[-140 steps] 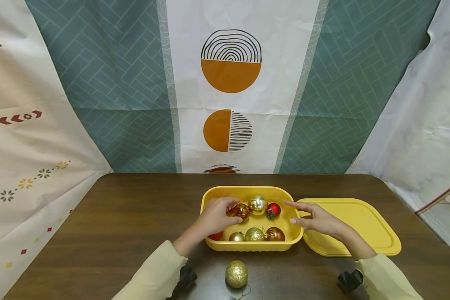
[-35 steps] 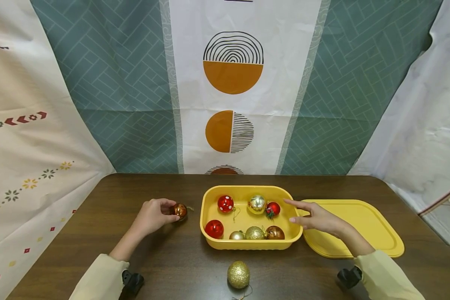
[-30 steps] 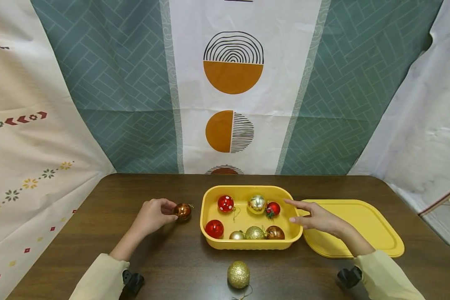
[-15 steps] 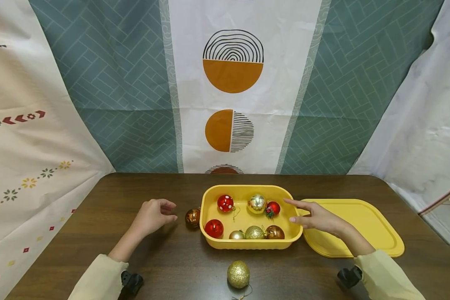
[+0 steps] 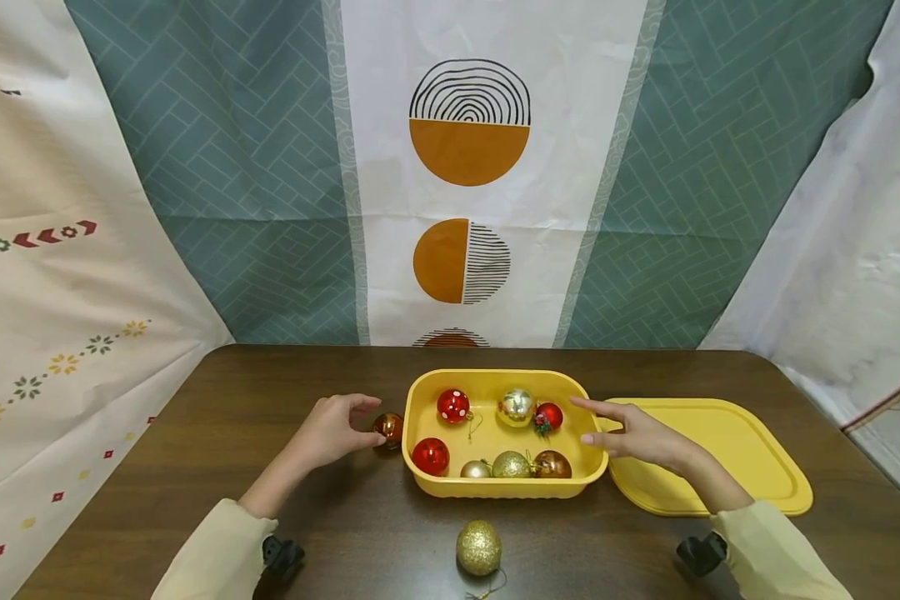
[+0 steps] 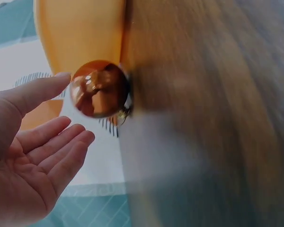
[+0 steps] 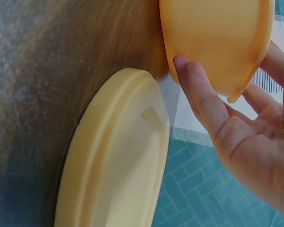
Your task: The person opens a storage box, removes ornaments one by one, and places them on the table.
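The copper bauble (image 5: 388, 429) lies on the table just left of the yellow tub (image 5: 495, 487), touched by the left hand (image 5: 335, 428), fingers apart. It should be cupped gently (it rolls). The right hand (image 5: 636, 436), fingers relaxed, steadies the tub's right rim.

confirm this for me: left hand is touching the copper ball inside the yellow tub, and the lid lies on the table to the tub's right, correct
Not quite. The copper ball is outside the yellow tub, on the table against the tub's left wall, as the head and left wrist views show. The left hand does touch it with a fingertip, and the lid does lie to the tub's right.
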A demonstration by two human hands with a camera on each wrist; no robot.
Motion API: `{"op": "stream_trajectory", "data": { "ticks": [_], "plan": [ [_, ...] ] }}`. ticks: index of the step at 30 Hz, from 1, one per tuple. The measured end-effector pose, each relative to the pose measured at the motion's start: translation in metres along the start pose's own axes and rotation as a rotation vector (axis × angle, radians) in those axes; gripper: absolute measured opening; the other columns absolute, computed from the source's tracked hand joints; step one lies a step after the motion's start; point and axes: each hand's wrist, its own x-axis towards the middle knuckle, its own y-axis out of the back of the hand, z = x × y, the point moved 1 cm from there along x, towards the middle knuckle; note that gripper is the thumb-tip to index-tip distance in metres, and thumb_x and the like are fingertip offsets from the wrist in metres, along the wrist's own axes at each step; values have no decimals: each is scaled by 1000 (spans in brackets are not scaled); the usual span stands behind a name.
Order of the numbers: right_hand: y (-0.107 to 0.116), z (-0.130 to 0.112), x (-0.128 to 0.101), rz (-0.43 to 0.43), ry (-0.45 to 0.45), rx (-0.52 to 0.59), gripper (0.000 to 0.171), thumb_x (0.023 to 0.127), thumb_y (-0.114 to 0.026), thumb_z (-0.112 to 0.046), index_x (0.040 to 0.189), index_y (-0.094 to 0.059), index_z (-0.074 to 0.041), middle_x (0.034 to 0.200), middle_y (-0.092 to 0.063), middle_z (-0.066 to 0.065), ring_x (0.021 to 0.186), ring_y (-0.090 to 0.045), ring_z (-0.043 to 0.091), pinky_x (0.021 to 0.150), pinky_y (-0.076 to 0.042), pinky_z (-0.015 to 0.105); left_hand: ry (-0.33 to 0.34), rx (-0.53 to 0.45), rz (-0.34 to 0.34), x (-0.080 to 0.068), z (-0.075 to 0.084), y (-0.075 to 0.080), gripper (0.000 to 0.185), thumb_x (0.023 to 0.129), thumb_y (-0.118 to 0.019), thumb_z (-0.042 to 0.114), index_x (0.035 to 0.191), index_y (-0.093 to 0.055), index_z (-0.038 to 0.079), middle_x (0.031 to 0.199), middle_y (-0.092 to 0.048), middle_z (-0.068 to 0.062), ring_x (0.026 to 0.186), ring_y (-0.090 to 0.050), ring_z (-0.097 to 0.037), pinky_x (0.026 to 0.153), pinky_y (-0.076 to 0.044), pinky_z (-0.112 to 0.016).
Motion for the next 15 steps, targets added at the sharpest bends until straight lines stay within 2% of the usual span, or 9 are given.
{"op": "stream_trajectory", "data": {
  "ticks": [3, 7, 10, 15],
  "plan": [
    [1, 0, -1, -4, 8, 0, 65, 88, -61, -24, 140, -31, 0, 139, -24, 34, 110, -52, 32, 80, -51, 41, -13, 21, -19, 7, 1, -8, 48, 69, -79, 15, 110, -61, -5, 105, -64, -16, 97, -61, -28, 82, -50, -40],
    [1, 1, -1, -5, 10, 9, 65, 88, -61, -23, 140, -30, 0, 140, -22, 35, 110, -52, 33, 81, -50, 41, -25, 32, -42, 12, 0, -13, 45, 68, -79, 13, 106, -63, -5, 98, -66, -13, 85, -63, -22, 75, -52, -35],
    [0, 1, -1, -4, 3, 17, 65, 87, -61, -22, 141, -30, -1, 140, -22, 34, 110, -52, 32, 81, -50, 41, -24, 50, -34, 11, -1, -9, 42, 68, -79, 13, 103, -64, -4, 94, -66, -12, 80, -62, -18, 70, -52, -32],
    [2, 1, 0, -6, 13, -4, 65, 88, -61, -23, 140, -31, 0, 140, -24, 34, 106, -53, 30, 80, -51, 40, 1, 65, 20, 7, -11, 3, 42, 68, -78, 13, 103, -64, -4, 96, -67, -13, 82, -63, -21, 71, -52, -34]
  ]
}}
